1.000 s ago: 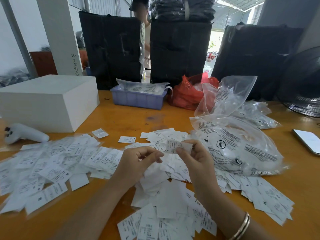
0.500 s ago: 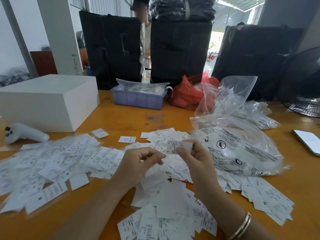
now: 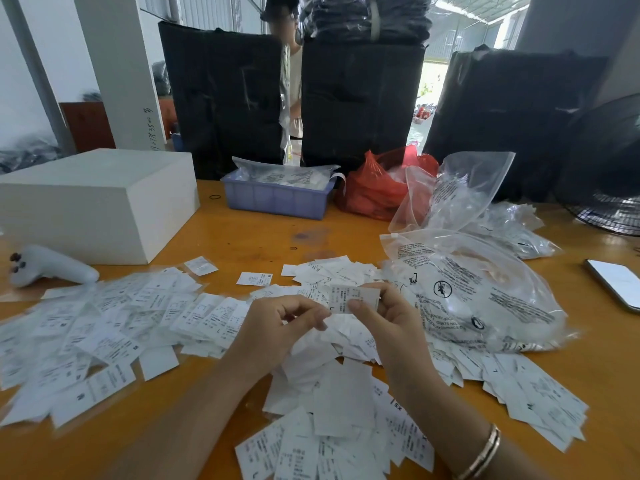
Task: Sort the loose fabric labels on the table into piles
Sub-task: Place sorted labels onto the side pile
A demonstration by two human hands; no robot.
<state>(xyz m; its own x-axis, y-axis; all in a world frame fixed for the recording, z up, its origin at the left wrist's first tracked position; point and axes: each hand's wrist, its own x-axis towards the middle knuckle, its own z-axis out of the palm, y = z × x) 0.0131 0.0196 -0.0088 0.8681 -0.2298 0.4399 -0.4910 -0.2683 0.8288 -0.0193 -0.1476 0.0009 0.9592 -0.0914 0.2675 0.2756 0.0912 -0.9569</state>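
White printed fabric labels lie scattered over the orange wooden table (image 3: 249, 237). A wide spread of labels (image 3: 104, 327) covers the left, another heap (image 3: 339, 410) lies under my hands, and more labels (image 3: 533, 389) trail to the right. My right hand (image 3: 391, 323) pinches a small stack of labels (image 3: 349, 297) between thumb and fingers, held above the heap. My left hand (image 3: 277, 327) is just left of it with fingers curled; its thumb and forefinger meet near the stack's lower edge, and whether they grip a label is unclear.
A white box (image 3: 100, 206) and a white controller (image 3: 52, 266) sit at the left. A blue tray (image 3: 277, 195), a red bag (image 3: 374, 188) and clear plastic bags (image 3: 478, 289) lie behind and right. A phone (image 3: 616, 284) rests at the right edge. Black bundles stand behind.
Both hands stay in nearly the same place. My left fingers have shifted slightly toward the stack held by my right hand.
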